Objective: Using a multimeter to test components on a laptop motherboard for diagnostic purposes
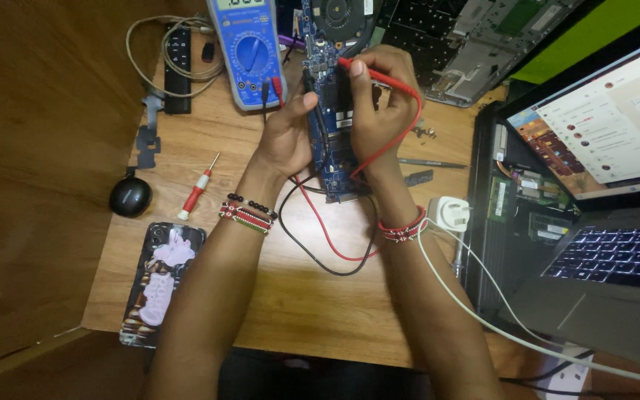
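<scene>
The blue circuit board point(332, 141) is laid lengthwise away from the person, directly beneath both hands, with the black probe point(314, 104) pinched in the left hand point(287, 133) and the red probe point(379, 78) in the right hand point(379, 111).

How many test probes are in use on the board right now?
2. The black probe is in the left hand, the red probe in the right hand, both over the blue circuit board.
</scene>
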